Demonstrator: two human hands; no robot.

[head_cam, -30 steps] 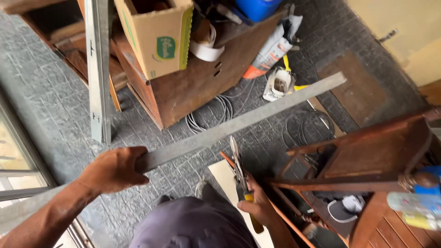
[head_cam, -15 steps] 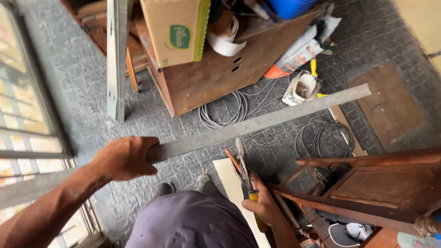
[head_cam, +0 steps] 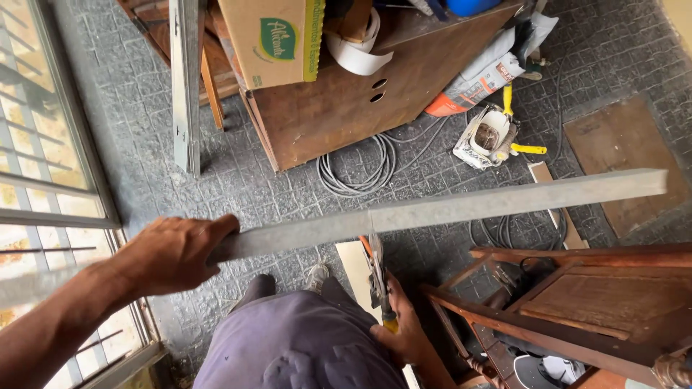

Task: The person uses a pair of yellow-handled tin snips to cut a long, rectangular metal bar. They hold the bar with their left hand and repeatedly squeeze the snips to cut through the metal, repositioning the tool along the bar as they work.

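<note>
My left hand grips a long grey metal profile that runs level from the lower left to the right, above the floor. My right hand holds a pair of tin snips with yellow and orange handles. The snips point up and their blades meet the profile's lower edge near its middle. My legs in dark trousers show below the profile.
A wooden cabinet with a cardboard box on it stands ahead. Coiled grey cable lies on the tiled floor. A second metal profile leans at the left. A wooden furniture frame stands at the lower right, a window grille on the left.
The view has moved closer and the profile now lies flatter across it. The snips have risen to the profile's lower edge. Both hands keep their grip.
</note>
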